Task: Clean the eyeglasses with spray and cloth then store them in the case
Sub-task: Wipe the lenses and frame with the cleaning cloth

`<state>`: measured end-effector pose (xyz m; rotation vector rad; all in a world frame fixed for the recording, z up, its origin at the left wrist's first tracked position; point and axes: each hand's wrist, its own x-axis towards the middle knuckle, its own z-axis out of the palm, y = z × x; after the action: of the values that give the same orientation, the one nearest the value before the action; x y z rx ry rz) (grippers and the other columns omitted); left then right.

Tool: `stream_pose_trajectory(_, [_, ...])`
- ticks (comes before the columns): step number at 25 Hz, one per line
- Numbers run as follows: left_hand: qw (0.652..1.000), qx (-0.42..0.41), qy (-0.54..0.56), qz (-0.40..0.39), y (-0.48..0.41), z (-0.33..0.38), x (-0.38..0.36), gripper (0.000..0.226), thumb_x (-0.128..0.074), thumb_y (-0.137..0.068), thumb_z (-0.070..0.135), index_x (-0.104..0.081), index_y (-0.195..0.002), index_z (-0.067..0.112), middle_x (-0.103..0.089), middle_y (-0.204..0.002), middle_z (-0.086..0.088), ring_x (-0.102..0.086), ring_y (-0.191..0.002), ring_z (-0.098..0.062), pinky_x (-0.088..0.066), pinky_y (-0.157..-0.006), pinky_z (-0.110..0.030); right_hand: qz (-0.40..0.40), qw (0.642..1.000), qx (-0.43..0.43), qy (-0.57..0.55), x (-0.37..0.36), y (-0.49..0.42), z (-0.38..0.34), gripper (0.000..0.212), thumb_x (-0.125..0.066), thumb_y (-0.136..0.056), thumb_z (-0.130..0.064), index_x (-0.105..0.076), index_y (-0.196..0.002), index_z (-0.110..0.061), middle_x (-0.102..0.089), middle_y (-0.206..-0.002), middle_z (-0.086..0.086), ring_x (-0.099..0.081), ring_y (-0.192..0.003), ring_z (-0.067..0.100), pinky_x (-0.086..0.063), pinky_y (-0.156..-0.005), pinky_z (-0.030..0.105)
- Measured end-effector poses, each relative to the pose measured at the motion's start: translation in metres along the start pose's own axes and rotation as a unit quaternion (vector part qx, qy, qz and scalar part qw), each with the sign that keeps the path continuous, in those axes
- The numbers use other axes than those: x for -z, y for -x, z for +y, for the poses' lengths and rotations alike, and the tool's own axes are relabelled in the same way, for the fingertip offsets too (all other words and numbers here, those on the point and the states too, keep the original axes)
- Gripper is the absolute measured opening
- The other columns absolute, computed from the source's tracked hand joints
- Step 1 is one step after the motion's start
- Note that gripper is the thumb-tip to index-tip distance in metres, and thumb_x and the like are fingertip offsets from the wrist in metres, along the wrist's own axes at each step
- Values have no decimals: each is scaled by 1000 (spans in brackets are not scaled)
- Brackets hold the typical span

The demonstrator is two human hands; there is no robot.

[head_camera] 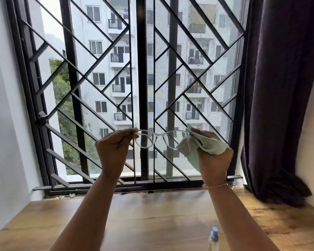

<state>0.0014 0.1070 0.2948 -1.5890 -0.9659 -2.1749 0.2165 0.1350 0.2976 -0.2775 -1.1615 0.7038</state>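
left hand: pinches eyeglasses at one end | right hand: grip holds cloth on the other end

Showed two bare hands, left hand and right hand; showed both forearms bare down to the view's lower edge; wore one thin thread round the right wrist, pale pink-orange, snug against the skin; had a small thicker lump at that thread's left end, pinker than the rest; looked too blurred there to tell knot from bead.
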Motion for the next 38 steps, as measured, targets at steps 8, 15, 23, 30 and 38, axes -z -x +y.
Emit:
stream_pose_trajectory(8, [998,38,49,9,5,-4,0,22,-72,-72,9,-75,-84,27,-73,-78,18,-71,-74,-13,-56,-73,-31,-99,984,135,59,4,0,5,24,-68,-72,-10,-69,-89,7,-68,-89,15,-60,-90,19,-47,-83,23])
stream_pose_trajectory(15, [992,86,87,15,9,-2,-2,30,-71,-71,-3,-76,-80,24,-74,-77,11,-71,-74,-18,-57,-75,-36,-126,991,38,-26,10,0,13,22,-50,-74,27,-56,-95,23,-71,-81,-11,-66,-81,3,-49,-75,13])
stream_pose_trajectory(23, [984,126,124,25,12,5,-6,39,-67,-70,-14,-76,-75,24,-73,-72,11,-70,-70,-10,-56,-69,-22,-86,991,71,72,31,0,40,20,-73,-70,-5,-74,-81,-22,-69,-85,-4,-64,-83,25,-50,-80,37])
stream_pose_trajectory(30, [956,220,187,50,15,-1,-6,32,-61,-71,-17,-75,-74,11,-74,-69,1,-70,-69,-15,-56,-68,-23,-67,992,55,87,34,2,39,11,-74,-68,-20,-74,-78,-26,-67,-82,7,-64,-82,28,-51,-79,44])
stream_pose_trajectory(38, [947,297,56,-113,24,-19,5,40,-68,-67,-13,-76,-73,26,-74,-73,1,-69,-69,-7,-53,-66,-20,-59,914,268,297,26,-7,18,13,-71,-69,0,-70,-71,-13,-67,-69,7,-58,-71,14,-49,-68,25])
